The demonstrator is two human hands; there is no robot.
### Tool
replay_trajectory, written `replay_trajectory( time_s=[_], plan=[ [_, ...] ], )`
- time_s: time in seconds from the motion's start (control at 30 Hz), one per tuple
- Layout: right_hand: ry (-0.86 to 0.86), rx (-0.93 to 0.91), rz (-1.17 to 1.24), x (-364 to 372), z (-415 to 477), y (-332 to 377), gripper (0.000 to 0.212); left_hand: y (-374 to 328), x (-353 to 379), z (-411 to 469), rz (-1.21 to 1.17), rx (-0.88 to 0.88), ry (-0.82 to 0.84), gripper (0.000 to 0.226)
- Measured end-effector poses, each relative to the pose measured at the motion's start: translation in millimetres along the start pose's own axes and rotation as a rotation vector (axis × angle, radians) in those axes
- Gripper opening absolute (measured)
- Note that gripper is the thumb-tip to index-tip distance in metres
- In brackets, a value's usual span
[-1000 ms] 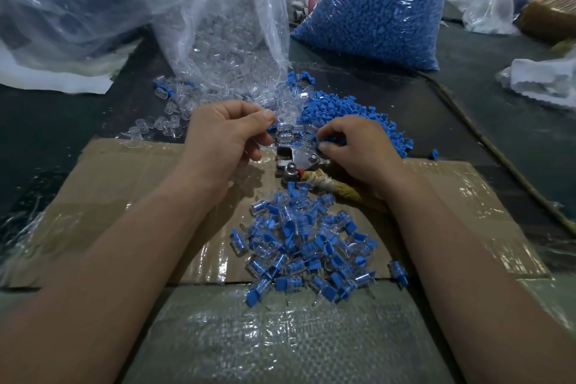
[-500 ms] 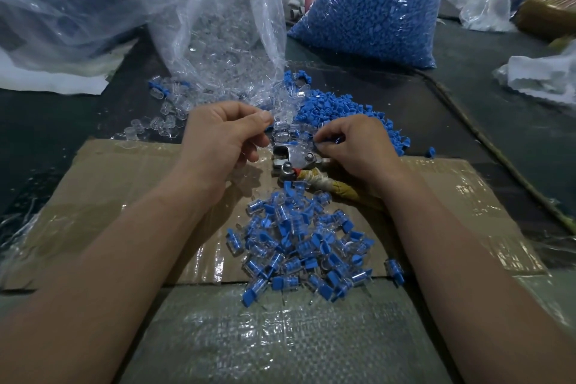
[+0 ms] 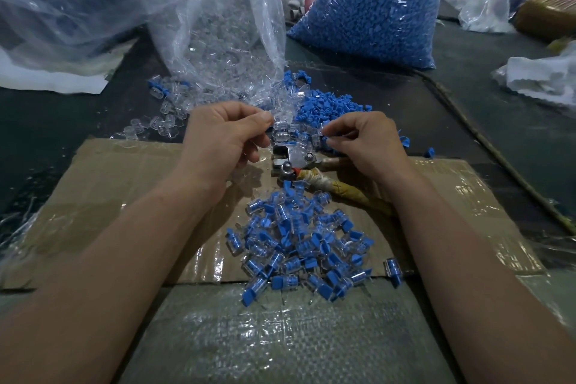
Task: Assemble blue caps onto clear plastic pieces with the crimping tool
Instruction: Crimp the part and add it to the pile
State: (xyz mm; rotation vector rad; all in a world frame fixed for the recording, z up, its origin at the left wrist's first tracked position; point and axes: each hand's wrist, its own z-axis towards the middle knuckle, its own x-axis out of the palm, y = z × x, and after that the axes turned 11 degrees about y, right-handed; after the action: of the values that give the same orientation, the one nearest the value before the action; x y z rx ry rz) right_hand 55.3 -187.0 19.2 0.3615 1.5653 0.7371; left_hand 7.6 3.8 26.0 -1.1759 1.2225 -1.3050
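Head view of the assembly station, all positions given relative to the crimping tool (image 3: 296,159), which lies on the taped cardboard sheet (image 3: 124,190) with its metal head toward the far side and its wrapped handle (image 3: 343,190) running back to the right. Left hand (image 3: 224,134), just left of the tool head: fingers curled, the grip closed between thumb and forefinger on what appears to be one clear plastic piece (image 3: 279,128), held directly above the head. Right hand (image 3: 364,143), just right of the tool head: the grip likewise a fingertip pinch, on a small item that reads as a single blue cap (image 3: 322,134), though it is too small to confirm. Loose blue caps (image 3: 330,106) are heaped just beyond the tool on the desk (image 3: 467,121); loose clear pieces spill from the open transparent bag (image 3: 224,40) beyond and to the left; a full bag of caps (image 3: 374,3) stands well beyond. Finished assemblies (image 3: 299,237) form a pile on the near side of the tool. Handling, as a judgement: both parts look very light, rigid moulded plastic, smooth and liable to slip or flick out of a pinch. The clear piece is best held by its side walls, leaving the open end free. The cap is best held by its flat tab so the plug end can enter. The tool is metal and comparatively heavy, and is best taken by the wrapped handle, keeping fingertips out of the head.
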Motion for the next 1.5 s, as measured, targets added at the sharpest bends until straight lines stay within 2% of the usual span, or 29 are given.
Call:
replay_trajectory(
  time_s=[0.2,0.33,0.47,0.73,1.03,1.17,1.23,1.37,1.5],
  plan=[
    [0.008,-0.007,-0.034,1,2,0,0.016,0,0,0,-0.002,-0.004,0.000,0.011],
    [-0.006,-0.046,-0.068,4,4,0,0.001,-2,1,-2,-0.009,-0.002,0.011,0.010],
    [0.015,-0.082,-0.091,7,5,3,0.008,-2,1,-2,0.001,0.000,0.014,0.009],
    [0.183,-0.104,-0.127,11,3,7,0.000,-2,2,-3,0.006,-0.007,0.012,0.012],
    [0.180,-0.134,-0.208,10,7,5,0.005,-1,3,-3,0.012,-0.014,0.005,0.010],
    [0.123,-0.165,-0.242,12,6,4,0.001,-1,3,-3,0.013,-0.013,0.009,0.010],
    [0.066,-0.169,-0.151,11,4,5,0.004,-1,2,-3,0.006,-0.013,0.011,0.010],
    [-0.051,-0.164,0.337,-3,-3,13,0.017,-2,1,-3,0.002,-0.005,0.022,0.009],
    [0.075,-0.217,0.594,-9,-13,23,0.014,-3,4,-5,0.020,0.021,0.107,0.013]
  ],
)
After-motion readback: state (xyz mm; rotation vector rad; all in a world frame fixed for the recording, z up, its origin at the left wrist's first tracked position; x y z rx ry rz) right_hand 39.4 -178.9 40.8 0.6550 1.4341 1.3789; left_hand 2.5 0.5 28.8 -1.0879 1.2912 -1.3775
